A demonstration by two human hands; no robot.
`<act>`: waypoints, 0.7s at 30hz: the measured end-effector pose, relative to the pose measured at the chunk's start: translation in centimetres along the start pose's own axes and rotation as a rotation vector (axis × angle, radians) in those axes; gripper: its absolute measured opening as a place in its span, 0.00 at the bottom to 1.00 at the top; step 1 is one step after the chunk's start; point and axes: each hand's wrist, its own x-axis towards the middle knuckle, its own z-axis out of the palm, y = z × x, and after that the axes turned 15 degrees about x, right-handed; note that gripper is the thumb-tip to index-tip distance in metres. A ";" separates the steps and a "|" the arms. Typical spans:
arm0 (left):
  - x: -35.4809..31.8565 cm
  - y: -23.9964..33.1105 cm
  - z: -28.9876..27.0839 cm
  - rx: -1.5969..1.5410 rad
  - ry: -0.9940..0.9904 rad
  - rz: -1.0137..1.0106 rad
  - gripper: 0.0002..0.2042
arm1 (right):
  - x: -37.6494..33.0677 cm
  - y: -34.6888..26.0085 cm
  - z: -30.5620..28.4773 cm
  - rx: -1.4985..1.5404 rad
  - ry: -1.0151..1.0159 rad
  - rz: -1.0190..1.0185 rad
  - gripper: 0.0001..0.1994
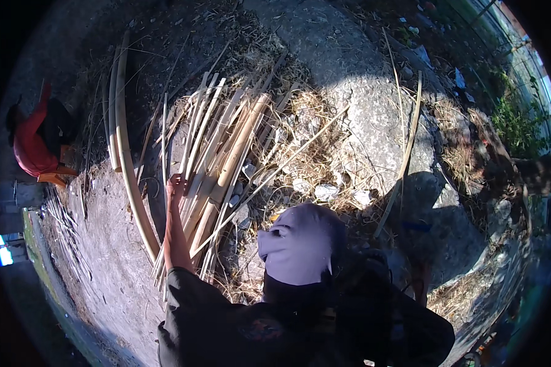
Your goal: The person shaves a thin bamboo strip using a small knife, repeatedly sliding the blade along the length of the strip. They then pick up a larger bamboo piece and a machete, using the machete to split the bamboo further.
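My left arm reaches forward over the left side of a pile of split bamboo strips point(196, 131). My left hand point(176, 185) is closed at the pile's edge, its fingers bent round what looks like a thin bamboo strip. Thicker bamboo poles point(232, 162) lie among the strips, pointing away from me. On the right, my right hand point(421, 282) is low beside my dark clothing, dim in shadow, and its fingers cannot be made out. A rounded shape in grey-lilac cloth point(306, 241) hides part of the ground in front of me.
Long curved bamboo lengths point(123, 134) lie left of the pile. Dry shavings point(315, 159) and pale stones point(326, 192) litter the ground to its right. A single strip point(409, 147) lies farther right. Another person in red point(33, 144) sits on a low wooden stool point(56, 175) at far left.
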 end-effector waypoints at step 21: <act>-12.5 18.9 6.4 0.220 0.134 0.652 0.20 | 0.7 -0.9 -3.0 -0.055 0.047 0.144 0.28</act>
